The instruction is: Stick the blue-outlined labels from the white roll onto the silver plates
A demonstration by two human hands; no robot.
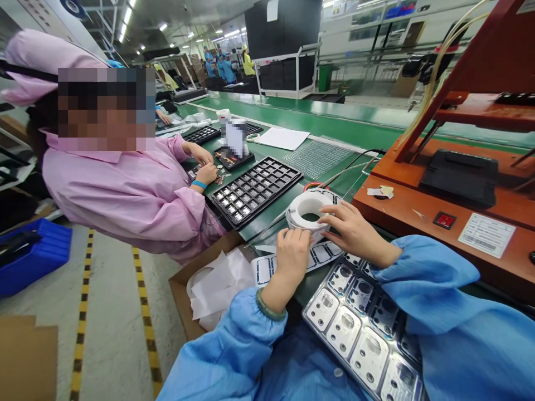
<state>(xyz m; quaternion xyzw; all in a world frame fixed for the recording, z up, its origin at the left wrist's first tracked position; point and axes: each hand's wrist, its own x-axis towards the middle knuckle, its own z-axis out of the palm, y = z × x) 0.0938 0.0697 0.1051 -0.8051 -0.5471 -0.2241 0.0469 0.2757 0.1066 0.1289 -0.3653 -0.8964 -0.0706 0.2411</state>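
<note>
A white roll of tape (308,210) lies on the green bench in front of me. My right hand (355,231) rests on its right side with the fingers curled over the rim. My left hand (292,256) is closed in a loose fist just below the roll, over a strip of white die-cut labels (321,255); what its fingers pinch is hidden. Both arms wear blue sleeves. A clear plastic tray (359,328) with several metal parts sits beneath my forearms.
A person in pink sits to my left, working beside a black compartment tray (254,190). An orange machine stand (443,200) rises at right. A cardboard box with white paper (209,289) stands by my left elbow. A blue bin (35,253) sits on the floor.
</note>
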